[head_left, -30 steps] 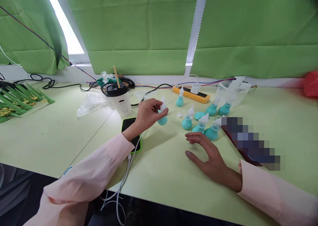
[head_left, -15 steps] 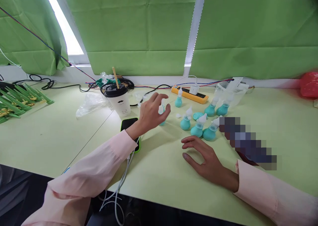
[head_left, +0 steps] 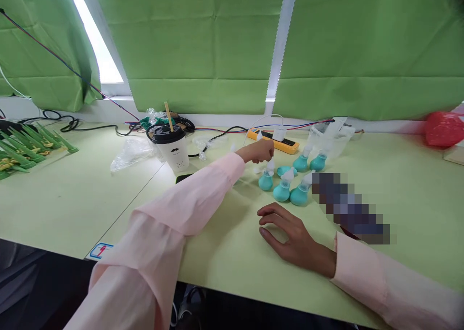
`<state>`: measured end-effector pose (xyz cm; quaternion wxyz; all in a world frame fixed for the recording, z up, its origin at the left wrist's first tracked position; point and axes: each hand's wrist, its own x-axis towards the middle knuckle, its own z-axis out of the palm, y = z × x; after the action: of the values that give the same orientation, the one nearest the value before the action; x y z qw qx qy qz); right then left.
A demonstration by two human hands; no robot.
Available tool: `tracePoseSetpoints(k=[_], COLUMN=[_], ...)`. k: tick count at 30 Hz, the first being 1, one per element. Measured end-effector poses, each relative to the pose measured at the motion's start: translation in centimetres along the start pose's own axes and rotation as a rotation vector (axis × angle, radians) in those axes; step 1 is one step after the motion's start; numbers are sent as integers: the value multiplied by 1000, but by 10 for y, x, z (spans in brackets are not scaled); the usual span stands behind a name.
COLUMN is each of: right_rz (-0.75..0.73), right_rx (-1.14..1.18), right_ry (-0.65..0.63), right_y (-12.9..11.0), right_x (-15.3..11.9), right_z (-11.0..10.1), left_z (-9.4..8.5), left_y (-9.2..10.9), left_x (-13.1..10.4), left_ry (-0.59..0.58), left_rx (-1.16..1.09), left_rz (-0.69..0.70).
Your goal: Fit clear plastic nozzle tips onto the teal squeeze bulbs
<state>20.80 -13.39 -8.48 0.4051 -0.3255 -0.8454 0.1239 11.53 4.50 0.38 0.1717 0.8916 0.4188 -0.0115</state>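
Note:
My left hand (head_left: 260,151) reaches far across the pale green table (head_left: 224,243), next to the yellow power strip (head_left: 286,146). Its fingers curl around a small teal bulb whose white tip (head_left: 258,136) sticks up above the knuckles; the bulb's body is hidden. My right hand (head_left: 290,233) lies flat on the table, fingers apart, holding nothing. Just beyond it stand three teal bulbs with white nozzles (head_left: 266,180) (head_left: 282,190) (head_left: 299,193). Two further bulbs (head_left: 300,162) (head_left: 318,162) stand behind them beside a teal cap (head_left: 284,169).
A white paper cup with a black lid and a stick (head_left: 168,144) stands left of my arm, with a phone (head_left: 183,178) partly hidden under my sleeve. Clear plastic bags (head_left: 132,149) (head_left: 331,136), cables, green sticks (head_left: 21,149) and a red bag (head_left: 444,127) lie around.
My left hand let go of the bulb it held near the phone and stretched forward and right to the far bulb by the power strip. My right hand stayed resting on the table.

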Motion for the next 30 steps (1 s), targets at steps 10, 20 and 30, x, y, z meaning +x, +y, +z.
tracePoseSetpoints(k=[10, 20, 30], right_rz=[-12, -19, -16], right_rx=[8, -2, 6], right_ry=[-22, -16, -21], right_y=[0, 1, 1], right_x=[0, 0, -1], right_z=[-1, 0, 0], left_z=[7, 21, 12], left_y=[-1, -12, -14], left_x=[21, 22, 15], left_ry=[-321, -283, -325], left_rx=[53, 98, 50], left_rz=[-111, -84, -110])
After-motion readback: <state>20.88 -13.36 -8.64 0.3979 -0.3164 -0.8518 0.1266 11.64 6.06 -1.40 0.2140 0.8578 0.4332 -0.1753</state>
